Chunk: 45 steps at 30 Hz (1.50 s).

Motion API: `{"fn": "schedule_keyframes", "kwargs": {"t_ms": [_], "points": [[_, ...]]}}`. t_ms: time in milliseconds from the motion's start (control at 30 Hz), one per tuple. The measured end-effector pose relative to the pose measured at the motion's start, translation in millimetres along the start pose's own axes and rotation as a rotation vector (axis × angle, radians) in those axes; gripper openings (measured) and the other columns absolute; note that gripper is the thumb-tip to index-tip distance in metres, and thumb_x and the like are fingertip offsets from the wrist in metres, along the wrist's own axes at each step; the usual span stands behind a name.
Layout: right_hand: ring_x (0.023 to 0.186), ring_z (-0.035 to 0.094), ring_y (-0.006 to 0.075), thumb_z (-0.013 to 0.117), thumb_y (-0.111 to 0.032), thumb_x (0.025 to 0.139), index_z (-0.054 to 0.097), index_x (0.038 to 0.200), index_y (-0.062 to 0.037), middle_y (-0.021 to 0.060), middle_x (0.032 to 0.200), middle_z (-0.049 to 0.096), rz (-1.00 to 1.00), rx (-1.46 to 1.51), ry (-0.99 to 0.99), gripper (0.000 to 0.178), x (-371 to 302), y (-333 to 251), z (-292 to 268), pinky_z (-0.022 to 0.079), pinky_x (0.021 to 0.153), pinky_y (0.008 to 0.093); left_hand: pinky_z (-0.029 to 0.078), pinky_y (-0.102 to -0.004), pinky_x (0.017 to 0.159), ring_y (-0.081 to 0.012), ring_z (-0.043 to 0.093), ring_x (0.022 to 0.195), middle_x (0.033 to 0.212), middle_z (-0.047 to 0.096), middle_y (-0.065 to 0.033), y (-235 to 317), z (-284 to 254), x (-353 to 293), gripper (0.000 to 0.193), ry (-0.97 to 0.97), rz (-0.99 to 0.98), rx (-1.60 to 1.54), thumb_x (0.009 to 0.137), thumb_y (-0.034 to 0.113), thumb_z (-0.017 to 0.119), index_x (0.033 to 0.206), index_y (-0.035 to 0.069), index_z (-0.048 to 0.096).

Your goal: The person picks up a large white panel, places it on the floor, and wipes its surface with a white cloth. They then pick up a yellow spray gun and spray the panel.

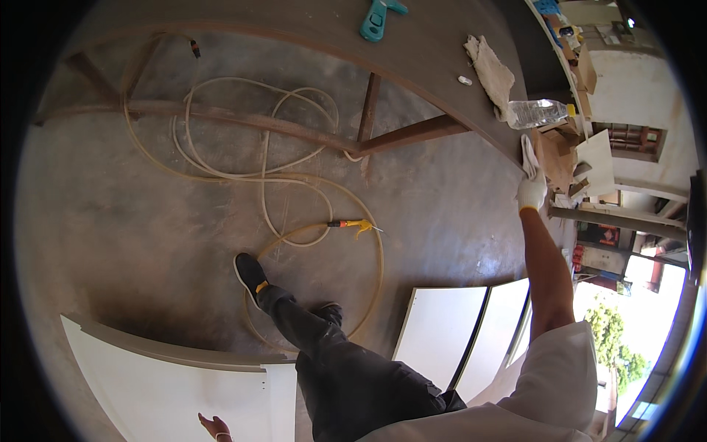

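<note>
Two hands are in view: a right hand (532,193) in a white glove and a bare left hand (213,426). Two cloths show: a white cloth (527,153) at the right fingers and a beige rag (492,74) beyond them. There is one clear bottle (537,113) with a yellow cap, just beyond the right fingers; one small white object (464,80) and one teal tool (374,22) lie farther off to their left, all on the brown worktop (442,44). One yellow air gun (357,224), on a pale hose, lies on the floor, well left of the right fingers.

The white cloth looks narrow and folded, lying along the worktop's edge. Glove and cloth blend, so I cannot tell whether the right fingers pinch it or press flat. The right forearm (545,272) reaches far forward, nearly straight. The left fingers are loosely spread, in front of a white panel (184,390).
</note>
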State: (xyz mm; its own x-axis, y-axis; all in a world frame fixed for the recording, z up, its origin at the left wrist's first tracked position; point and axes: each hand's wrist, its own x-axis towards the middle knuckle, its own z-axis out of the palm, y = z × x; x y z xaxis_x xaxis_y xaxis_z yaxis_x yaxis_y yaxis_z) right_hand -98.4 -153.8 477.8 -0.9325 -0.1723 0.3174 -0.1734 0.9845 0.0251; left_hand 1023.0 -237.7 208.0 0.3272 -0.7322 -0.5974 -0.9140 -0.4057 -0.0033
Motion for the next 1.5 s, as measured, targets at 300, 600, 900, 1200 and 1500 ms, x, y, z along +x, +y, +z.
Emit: {"fn": "schedule_keyframes", "kwargs": {"t_ms": [300,600,900,1200,1500], "points": [[0.133,0.053,0.0361,0.063,-0.006,0.084,0.046,0.147,-0.0046,0.015,0.143,0.056,0.715,1.854,-1.335,0.065,-304,-127,-51,0.046,0.11,0.0539,0.054,-0.0307,0.086,-0.0179,0.069,0.1,0.126,0.068,-0.0135,183,-12,-97,0.045,-0.096,0.357,-0.798,0.096,-0.005,0.052,0.14,0.002,0.053],[0.132,0.054,0.0304,0.073,-0.01,0.084,0.043,0.149,0.0005,0.015,0.143,0.056,0.06,1.391,-2.286,0.072,-504,-303,-172,0.047,0.109,0.0451,0.055,-0.043,0.084,-0.0296,0.068,0.093,0.102,0.071,-0.0179,332,-199,-175,0.031,-0.556,0.465,-2.188,0.103,0.023,0.053,0.119,-0.002,0.063],[0.131,0.055,0.0245,0.07,-0.005,0.082,0.047,0.149,-0.0033,0.0189,0.144,0.054,-1.381,0.823,-1.969,0.072,-654,-420,-254,0.044,0.109,0.0358,0.047,-0.0498,0.105,-0.0331,0.06,0.12,0.13,0.063,-0.0185,229,-179,-96,0.048,-0.377,-0.007,-2.757,0.106,0.039,0.046,0.135,0.002,0.055],[0.145,0.041,0.0338,0.071,-0.019,0.086,0.036,0.153,0.0023,0.0186,0.155,0.044,-0.954,0.941,-2.126,0.079,-784,-549,-231,0.026,0.123,0.0453,0.045,-0.0481,0.109,-0.0322,0.054,0.13,0.146,0.055,-0.0105,117,-190,4,0.075,0.049,0.142,-3.353,0.1,0.068,0.043,0.145,0.01,0.049],[0.133,0.053,0.0249,0.081,-0.029,0.087,0.039,0.15,-0.0056,0.0094,0.148,0.049,0.043,0.288,-2.792,0.079,-874,-616,-153,0.049,0.109,0.0422,0.041,-0.0442,0.114,-0.0286,0.049,0.136,0.153,0.049,-0.008,132,-219,84,0.074,0.016,-0.018,-3.356,0.103,0.066,0.038,0.151,0.01,0.043]]}}
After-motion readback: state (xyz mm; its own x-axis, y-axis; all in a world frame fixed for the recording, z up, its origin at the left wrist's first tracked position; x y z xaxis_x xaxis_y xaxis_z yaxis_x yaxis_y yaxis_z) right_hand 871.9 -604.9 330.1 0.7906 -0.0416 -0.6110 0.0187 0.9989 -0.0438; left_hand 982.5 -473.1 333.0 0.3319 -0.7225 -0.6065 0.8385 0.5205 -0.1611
